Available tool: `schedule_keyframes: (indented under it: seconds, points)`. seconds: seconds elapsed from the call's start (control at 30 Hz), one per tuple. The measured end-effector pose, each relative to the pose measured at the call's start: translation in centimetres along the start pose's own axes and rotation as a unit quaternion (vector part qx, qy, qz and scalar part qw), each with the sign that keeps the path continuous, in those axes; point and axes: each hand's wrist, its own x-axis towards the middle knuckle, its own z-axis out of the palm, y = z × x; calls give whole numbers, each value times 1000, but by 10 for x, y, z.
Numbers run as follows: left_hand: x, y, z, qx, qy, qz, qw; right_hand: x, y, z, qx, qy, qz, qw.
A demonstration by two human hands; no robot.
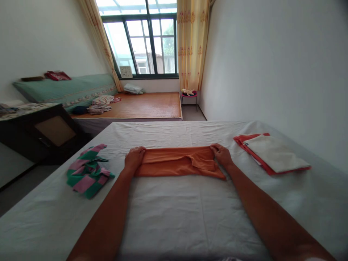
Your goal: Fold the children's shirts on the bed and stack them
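Observation:
An orange shirt [168,163], folded into a long narrow strip with a sleeve laid over its right part, lies across the white sheet [168,217]. My left hand [135,158] is closed on the strip's far left corner. At the far right corner, my right hand [221,154] pinches the cloth between thumb and fingers. A crumpled green and pink checked garment [88,172] rests to the left of my left hand. To the right of my right hand lie a folded off-white cloth [274,152] and a red-orange one [239,139] partly hidden beneath it.
Beyond the sheet stands a bed with a brown mat [146,103], bearing a clothes pile [100,105] and a green covered bolster [73,88]. A dark cabinet [54,134] is at left, a small pink stool [189,95] by the curtain, and a wall [272,65] at right.

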Motion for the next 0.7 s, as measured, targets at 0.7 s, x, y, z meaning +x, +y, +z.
schedule_keyframes:
  seconds: [0.7]
  points:
    - [-22, 37, 26, 7, -95, 171, 981, -21, -88, -10, 57, -272, -188, 942]
